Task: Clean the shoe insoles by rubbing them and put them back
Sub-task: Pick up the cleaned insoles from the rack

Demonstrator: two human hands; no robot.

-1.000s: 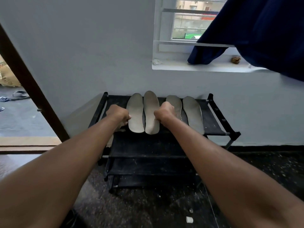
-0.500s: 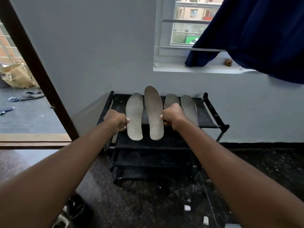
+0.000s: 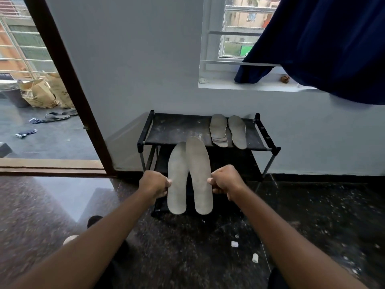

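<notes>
Two grey insoles hang side by side in the air in front of the black shoe rack (image 3: 177,130). My left hand (image 3: 154,185) pinches the outer edge of the left insole (image 3: 177,180). The right insole (image 3: 199,176) is pinched at its outer edge by my right hand (image 3: 226,181). Both insoles point toes up, and their heels hang below my hands. Another pair of grey insoles (image 3: 228,130) lies on the right side of the rack's top shelf.
The rack stands against a grey wall under a window sill (image 3: 250,85). A dark blue curtain (image 3: 325,44) hangs at upper right. An open doorway (image 3: 68,90) at left leads to a balcony with sandals and sacks. Small white bits (image 3: 234,244) lie on the dark speckled floor.
Both hands have lifted the left pair of insoles off the top shelf and drawn them toward me and down. The view has pulled back from the rack.
</notes>
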